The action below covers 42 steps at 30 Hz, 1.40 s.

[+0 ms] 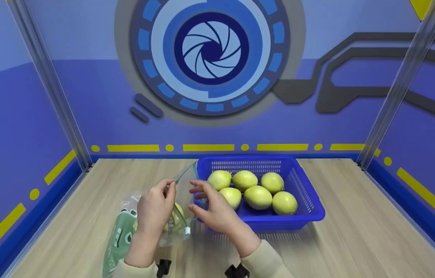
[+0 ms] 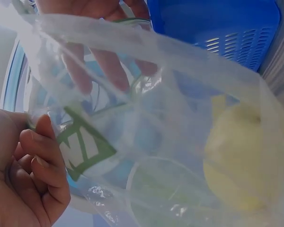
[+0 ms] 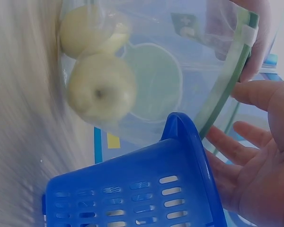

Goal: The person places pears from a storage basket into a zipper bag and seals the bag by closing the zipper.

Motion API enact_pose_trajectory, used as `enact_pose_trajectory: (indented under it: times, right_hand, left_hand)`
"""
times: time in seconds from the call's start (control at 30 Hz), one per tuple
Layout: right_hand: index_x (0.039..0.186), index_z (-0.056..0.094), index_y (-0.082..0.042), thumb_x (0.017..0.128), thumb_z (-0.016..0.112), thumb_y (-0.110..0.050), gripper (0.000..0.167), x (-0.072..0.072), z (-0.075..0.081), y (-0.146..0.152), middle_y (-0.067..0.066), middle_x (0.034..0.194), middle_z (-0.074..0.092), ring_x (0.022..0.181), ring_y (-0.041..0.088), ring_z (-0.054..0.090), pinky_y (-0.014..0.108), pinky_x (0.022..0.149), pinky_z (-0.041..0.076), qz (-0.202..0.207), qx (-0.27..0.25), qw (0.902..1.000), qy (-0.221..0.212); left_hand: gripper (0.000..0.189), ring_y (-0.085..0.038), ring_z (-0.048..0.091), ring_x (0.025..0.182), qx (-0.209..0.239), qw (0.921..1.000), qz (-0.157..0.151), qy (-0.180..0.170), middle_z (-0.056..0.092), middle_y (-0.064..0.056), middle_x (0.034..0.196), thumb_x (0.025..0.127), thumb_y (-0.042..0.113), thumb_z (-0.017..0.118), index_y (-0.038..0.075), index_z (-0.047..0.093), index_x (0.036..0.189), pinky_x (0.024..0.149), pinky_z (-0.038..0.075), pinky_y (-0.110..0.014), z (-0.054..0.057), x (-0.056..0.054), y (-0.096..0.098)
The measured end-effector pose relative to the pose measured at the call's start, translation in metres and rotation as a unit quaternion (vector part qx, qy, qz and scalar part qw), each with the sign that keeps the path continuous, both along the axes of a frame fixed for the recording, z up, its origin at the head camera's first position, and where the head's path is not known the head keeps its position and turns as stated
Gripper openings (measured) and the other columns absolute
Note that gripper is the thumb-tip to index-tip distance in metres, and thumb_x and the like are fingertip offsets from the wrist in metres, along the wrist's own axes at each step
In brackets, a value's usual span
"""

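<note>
A clear slider zip bag (image 1: 180,229) with a green seal strip stands on the table, holding yellow-green round fruits (image 3: 102,90) that look like pears or apples. My left hand (image 1: 155,208) pinches the left edge of its mouth between thumb and fingers. At the opposite edge is my right hand (image 1: 217,210), fingers spread and thumb close to the green seal (image 3: 227,80). In the left wrist view, several right-hand fingers (image 2: 109,71) show through the film. Whether they are inside the bag I cannot tell.
A blue plastic basket (image 1: 256,219) with several similar fruits (image 1: 258,197) stands right of the bag, close to my right hand. Left of my left forearm lies another clear bag (image 1: 119,235) with a green cartoon face. A printed wall panel (image 1: 209,135) stands behind the table.
</note>
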State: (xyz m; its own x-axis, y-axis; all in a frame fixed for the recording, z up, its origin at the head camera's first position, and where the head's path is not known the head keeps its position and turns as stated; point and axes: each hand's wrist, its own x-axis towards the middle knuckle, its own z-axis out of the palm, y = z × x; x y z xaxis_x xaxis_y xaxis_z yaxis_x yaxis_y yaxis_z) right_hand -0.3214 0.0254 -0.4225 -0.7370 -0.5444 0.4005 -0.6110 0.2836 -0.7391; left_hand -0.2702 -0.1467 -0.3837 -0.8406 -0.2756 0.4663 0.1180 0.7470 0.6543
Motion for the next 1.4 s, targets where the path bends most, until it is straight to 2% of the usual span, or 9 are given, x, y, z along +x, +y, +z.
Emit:
enact_pose_trajectory:
  times: [0.23, 0.53, 0.83, 0.93, 1.07, 1.3, 1.4]
  right_hand:
    - [0.151, 0.043, -0.015, 0.102, 0.065, -0.019, 0.054, 0.001, 0.001, 0.0, 0.012, 0.135, 0.064, 0.121, 0.034, 0.066, 0.049, 0.099, 0.056, 0.003, -0.007, 0.9999, -0.013]
    - [0.152, 0.042, -0.012, 0.102, 0.064, -0.019, 0.055, -0.001, 0.006, 0.004, 0.014, 0.137, 0.063, 0.121, 0.035, 0.066, 0.051, 0.099, 0.056, -0.005, -0.005, 0.9998, -0.019]
    - [0.148, 0.048, -0.012, 0.101, 0.066, -0.019, 0.05, -0.009, 0.014, 0.019, 0.016, 0.139, 0.063, 0.12, 0.035, 0.066, 0.059, 0.098, 0.052, -0.03, -0.009, 0.9994, -0.014]
    - [0.147, 0.05, -0.012, 0.101, 0.066, -0.02, 0.049, -0.013, 0.016, 0.027, 0.016, 0.138, 0.063, 0.118, 0.036, 0.066, 0.059, 0.095, 0.051, -0.036, -0.01, 0.9992, -0.013]
    - [0.147, 0.049, -0.011, 0.102, 0.065, -0.021, 0.049, -0.017, 0.019, 0.038, 0.017, 0.14, 0.061, 0.121, 0.039, 0.064, 0.06, 0.098, 0.05, -0.041, -0.014, 0.9987, -0.027]
    - [0.145, 0.051, -0.01, 0.101, 0.066, -0.017, 0.047, -0.024, 0.024, 0.056, 0.02, 0.145, 0.057, 0.126, 0.042, 0.06, 0.06, 0.105, 0.049, -0.061, -0.006, 0.997, -0.048]
    - [0.145, 0.051, -0.012, 0.101, 0.066, -0.018, 0.047, -0.027, 0.025, 0.063, 0.02, 0.146, 0.056, 0.127, 0.044, 0.06, 0.059, 0.105, 0.049, -0.077, 0.0, 0.9953, -0.06]
  left_hand:
    - [0.019, -0.011, 0.048, 0.054, -0.007, 0.9999, 0.002, 0.01, 0.063, -0.003, 0.067, 0.102, 0.017, 0.062, 0.004, 0.076, 0.104, 0.05, 0.038, -0.024, -0.002, -0.001, 0.0]
    - [0.021, -0.012, 0.051, 0.057, 0.009, 0.9997, -0.001, -0.021, 0.063, -0.004, 0.07, 0.103, 0.02, 0.062, 0.005, 0.076, 0.108, 0.051, 0.039, -0.021, -0.001, -0.002, 0.0]
    - [0.02, -0.011, 0.048, 0.056, 0.01, 0.9999, -0.002, -0.007, 0.06, -0.003, 0.067, 0.102, 0.018, 0.062, 0.004, 0.076, 0.106, 0.049, 0.037, -0.022, -0.001, -0.002, 0.001]
    - [0.02, -0.012, 0.049, 0.057, 0.016, 0.9997, -0.004, -0.016, 0.06, -0.003, 0.068, 0.102, 0.018, 0.062, 0.004, 0.076, 0.108, 0.05, 0.037, -0.022, 0.0, -0.002, 0.001]
    - [0.022, -0.012, 0.05, 0.059, 0.022, 0.9992, -0.006, -0.032, 0.06, -0.003, 0.07, 0.103, 0.019, 0.061, 0.005, 0.075, 0.11, 0.051, 0.038, -0.021, 0.001, -0.002, 0.001]
    - [0.02, -0.01, 0.047, 0.054, -0.006, 0.9999, -0.002, 0.009, 0.061, -0.002, 0.067, 0.101, 0.016, 0.063, 0.003, 0.076, 0.106, 0.049, 0.035, -0.023, -0.001, -0.003, 0.0]
    - [0.019, -0.009, 0.047, 0.054, -0.005, 0.9999, -0.001, 0.01, 0.061, -0.002, 0.067, 0.101, 0.016, 0.063, 0.004, 0.077, 0.105, 0.049, 0.035, -0.023, -0.001, -0.003, 0.001]
